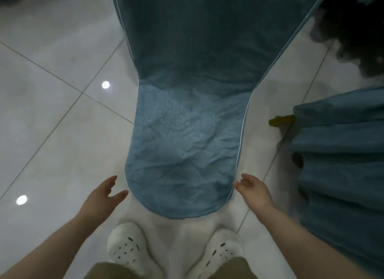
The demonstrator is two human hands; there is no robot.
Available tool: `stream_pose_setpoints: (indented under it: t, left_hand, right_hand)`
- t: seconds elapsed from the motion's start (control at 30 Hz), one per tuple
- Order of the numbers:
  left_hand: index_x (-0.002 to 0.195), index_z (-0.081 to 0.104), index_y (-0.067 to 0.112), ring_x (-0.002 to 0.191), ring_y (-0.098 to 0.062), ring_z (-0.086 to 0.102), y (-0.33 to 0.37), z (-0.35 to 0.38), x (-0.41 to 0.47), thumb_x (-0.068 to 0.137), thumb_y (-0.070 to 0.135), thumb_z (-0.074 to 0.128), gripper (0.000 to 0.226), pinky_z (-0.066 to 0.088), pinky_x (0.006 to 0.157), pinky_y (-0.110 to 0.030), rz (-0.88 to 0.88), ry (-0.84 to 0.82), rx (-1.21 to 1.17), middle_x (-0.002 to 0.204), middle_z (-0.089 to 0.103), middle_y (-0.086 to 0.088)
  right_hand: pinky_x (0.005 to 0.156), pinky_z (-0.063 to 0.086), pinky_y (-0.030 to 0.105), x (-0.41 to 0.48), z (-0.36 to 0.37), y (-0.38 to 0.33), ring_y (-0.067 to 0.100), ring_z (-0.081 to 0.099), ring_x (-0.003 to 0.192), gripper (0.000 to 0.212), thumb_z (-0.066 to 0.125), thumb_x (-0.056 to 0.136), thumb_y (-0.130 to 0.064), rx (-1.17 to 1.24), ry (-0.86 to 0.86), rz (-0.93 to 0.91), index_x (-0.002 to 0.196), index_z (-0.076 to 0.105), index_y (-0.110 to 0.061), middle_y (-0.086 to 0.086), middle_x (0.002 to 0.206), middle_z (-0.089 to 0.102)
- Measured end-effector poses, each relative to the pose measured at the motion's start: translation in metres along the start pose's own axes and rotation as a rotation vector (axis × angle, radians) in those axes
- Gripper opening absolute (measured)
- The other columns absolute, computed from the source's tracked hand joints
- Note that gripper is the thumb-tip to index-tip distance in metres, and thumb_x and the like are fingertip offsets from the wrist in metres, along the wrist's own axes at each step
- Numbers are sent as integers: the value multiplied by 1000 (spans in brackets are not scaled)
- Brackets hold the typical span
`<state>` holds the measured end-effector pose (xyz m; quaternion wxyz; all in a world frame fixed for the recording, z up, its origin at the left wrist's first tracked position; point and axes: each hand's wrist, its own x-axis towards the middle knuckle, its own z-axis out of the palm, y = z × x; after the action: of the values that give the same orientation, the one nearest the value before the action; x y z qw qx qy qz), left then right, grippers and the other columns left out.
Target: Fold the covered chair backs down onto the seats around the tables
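A chair in a wrinkled blue fabric cover [182,150] stands right in front of me, its rounded back top nearest my feet and its wider skirt reaching away to the top of the view. My left hand [104,193] hovers open just left of the back's top, fingers spread, a small gap from the cloth. On the other side, my right hand [252,188] is open with its fingertips at the piped right edge of the cover. Neither hand holds anything.
Glossy white floor tiles [52,116] lie to the left. A second blue-covered chair or table skirt [340,166] stands close on the right, with a yellow-green bit [281,120] poking out. My white clogs [126,245] are just below the chair back.
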<state>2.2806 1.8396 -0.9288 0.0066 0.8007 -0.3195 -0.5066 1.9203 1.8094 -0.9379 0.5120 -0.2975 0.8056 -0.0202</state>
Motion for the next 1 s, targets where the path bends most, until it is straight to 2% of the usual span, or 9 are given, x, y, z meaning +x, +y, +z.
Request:
stream_pose_setpoints:
  t: [0.13, 0.2, 0.3, 0.37, 0.5, 0.63, 0.7, 0.8, 1.0]
  left_hand:
    - [144, 34, 14, 131, -28, 41, -14, 23, 53, 86, 25, 66, 67, 35, 103, -40, -26, 13, -31, 145, 42, -10]
    - [144, 35, 12, 130, -30, 43, -20, 34, 74, 86, 22, 67, 66, 36, 102, -40, -50, 20, -66, 145, 42, -12]
    - [140, 41, 10, 121, -29, 50, -25, 48, 96, 86, 18, 67, 60, 39, 96, -37, -45, 21, -114, 139, 48, -11]
    - [136, 45, 7, 107, -22, 53, -27, 55, 109, 86, 16, 66, 55, 38, 90, -32, -36, 37, -170, 131, 54, -9]
    - [127, 52, 8, 96, -21, 55, -33, 63, 125, 88, 22, 64, 43, 41, 87, -36, -70, 81, -316, 119, 60, -11]
    - [123, 53, 3, 111, -34, 56, -37, 68, 136, 84, 28, 68, 48, 44, 98, -51, -129, 49, -413, 123, 59, -16]
    - [108, 61, 11, 104, -32, 60, -37, 73, 140, 83, 28, 67, 30, 48, 91, -47, -133, -11, -445, 111, 65, -11]
    - [115, 57, 7, 103, -27, 58, -40, 75, 148, 84, 34, 66, 42, 45, 88, -41, -193, -23, -522, 112, 63, -7]
    - [124, 53, 3, 112, -26, 53, -35, 59, 142, 85, 33, 66, 51, 42, 95, -39, -281, -73, -556, 122, 59, -8]
  right_hand:
    - [105, 34, 33, 48, 19, 15, 26, 43, 132, 69, 65, 88, -29, 39, 15, 45, 145, 33, -7, 13, 147, 40]
    - [101, 37, 32, 69, 26, 22, 25, 47, 127, 65, 64, 89, -30, 51, 14, 70, 143, 36, -6, 12, 146, 41]
    - [83, 45, 29, 93, 35, 30, 14, 60, 93, 20, 63, 90, -24, 105, 3, 57, 108, 62, -15, 8, 122, 62]
    - [84, 51, 33, 105, 41, 35, 17, 64, 90, 7, 62, 89, -21, 168, -4, 55, 96, 64, -19, 6, 110, 68]
    - [88, 51, 37, 120, 46, 44, 22, 65, 96, 9, 62, 90, -18, 234, -15, 46, 98, 65, -19, 4, 106, 69]
    - [86, 51, 35, 129, 48, 53, 22, 65, 94, 10, 64, 89, -17, 275, -19, 71, 99, 65, -16, 6, 105, 68]
    - [86, 52, 37, 134, 52, 57, 23, 65, 93, 12, 65, 89, -17, 325, -51, 97, 101, 64, -15, 6, 104, 69]
    - [88, 52, 41, 142, 59, 60, 26, 66, 94, 19, 67, 88, -18, 375, -58, 145, 105, 63, -13, 6, 103, 68]
    - [60, 49, 29, 137, 55, 49, 18, 64, 77, 7, 66, 88, -16, 418, -84, 219, 93, 61, -14, 2, 88, 67]
